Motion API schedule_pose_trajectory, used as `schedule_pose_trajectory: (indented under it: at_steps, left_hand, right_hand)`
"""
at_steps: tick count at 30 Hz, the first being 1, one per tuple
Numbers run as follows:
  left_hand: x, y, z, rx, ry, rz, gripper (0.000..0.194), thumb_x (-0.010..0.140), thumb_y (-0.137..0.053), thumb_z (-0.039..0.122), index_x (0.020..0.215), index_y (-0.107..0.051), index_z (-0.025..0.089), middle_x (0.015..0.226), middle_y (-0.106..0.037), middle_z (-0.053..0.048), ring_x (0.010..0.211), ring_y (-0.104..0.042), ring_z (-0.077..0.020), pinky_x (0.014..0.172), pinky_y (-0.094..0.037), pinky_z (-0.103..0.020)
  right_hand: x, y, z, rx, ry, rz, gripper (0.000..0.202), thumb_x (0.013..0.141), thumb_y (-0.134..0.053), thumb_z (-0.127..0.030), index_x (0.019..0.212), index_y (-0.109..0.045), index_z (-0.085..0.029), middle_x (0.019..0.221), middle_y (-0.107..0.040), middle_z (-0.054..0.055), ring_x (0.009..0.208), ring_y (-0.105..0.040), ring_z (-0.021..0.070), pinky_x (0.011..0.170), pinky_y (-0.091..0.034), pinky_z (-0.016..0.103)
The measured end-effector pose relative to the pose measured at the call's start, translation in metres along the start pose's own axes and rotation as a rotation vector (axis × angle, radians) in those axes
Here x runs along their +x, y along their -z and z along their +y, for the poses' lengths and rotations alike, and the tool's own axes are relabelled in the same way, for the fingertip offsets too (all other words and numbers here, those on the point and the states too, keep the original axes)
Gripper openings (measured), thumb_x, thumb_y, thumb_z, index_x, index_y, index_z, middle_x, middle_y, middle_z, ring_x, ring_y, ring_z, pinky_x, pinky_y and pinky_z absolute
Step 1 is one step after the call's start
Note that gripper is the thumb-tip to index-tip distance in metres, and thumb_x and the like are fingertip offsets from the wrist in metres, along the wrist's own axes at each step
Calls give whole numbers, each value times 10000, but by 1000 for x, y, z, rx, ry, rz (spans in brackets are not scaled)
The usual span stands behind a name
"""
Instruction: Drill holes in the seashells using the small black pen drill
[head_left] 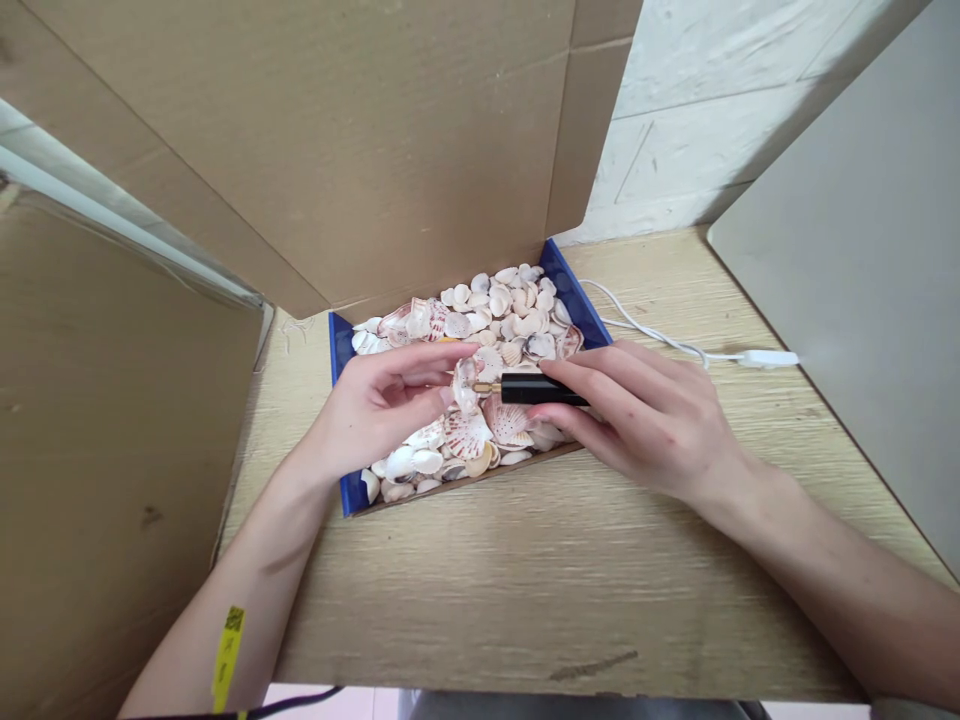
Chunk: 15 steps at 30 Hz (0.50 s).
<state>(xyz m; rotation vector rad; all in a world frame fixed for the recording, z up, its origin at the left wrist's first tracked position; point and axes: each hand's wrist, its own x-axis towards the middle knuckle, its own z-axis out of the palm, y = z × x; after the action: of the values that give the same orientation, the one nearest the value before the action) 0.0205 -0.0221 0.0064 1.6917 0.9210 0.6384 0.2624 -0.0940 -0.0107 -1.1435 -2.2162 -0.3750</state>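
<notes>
Between the thumb and fingers of my left hand [390, 400] is a pale seashell [464, 386], held up over the pile. My right hand [652, 415] grips a black mini drill [529, 388] by its barrel, lying level and pointing left. Its brass-coloured tip meets the shell's right side; whether the bit has gone into the shell is too small to tell. Beneath both hands sits a blue-sided box [574, 290] full of seashells. A fan-shaped shell with reddish streaks [466, 432] lies on top near the front.
A tall cardboard sheet [360, 130] rises behind the box, and another cardboard panel [112, 430] stands at left. A white cable [660, 340] with a white connector [769, 358] runs along the wooden table [450, 590]. A grey panel [855, 230] stands at right.
</notes>
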Motion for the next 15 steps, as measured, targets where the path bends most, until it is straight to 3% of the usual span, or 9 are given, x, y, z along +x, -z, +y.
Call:
schedule_pose_trajectory:
  at_steps: [9,12,15]
  left_hand:
    - [4,5,0,115,-17,191,329,778,-631,135,1095,-699,191,960,-741,-42,811,-669,-149,688,-546,-242]
    - [3,10,-2,294,-72,295,363,799,-572,103,1135,-687,179,934,-746,-35,805,-674,-158,730,-548,-274]
    - [2,13,-4,537,-168,373,365,821,-542,102,1142,-691,194,1072,-735,-38,939,-682,-191,847,-534,-310]
  right_hand:
    - [-1,1,12,-60,-47,24,316,815,-682,-284,1070,-589,-122,881,-690,81,738,-618,164,633,-484,273]
    - [-1,1,13,-64,-74,44,277,832,-660,-296,1055,-598,-144,860,-688,68,719,-620,155,613,-489,263]
    - [0,1,12,-67,-84,60,245,852,-634,-305,1054,-594,-172,840,-684,48,707,-623,149,609,-496,261]
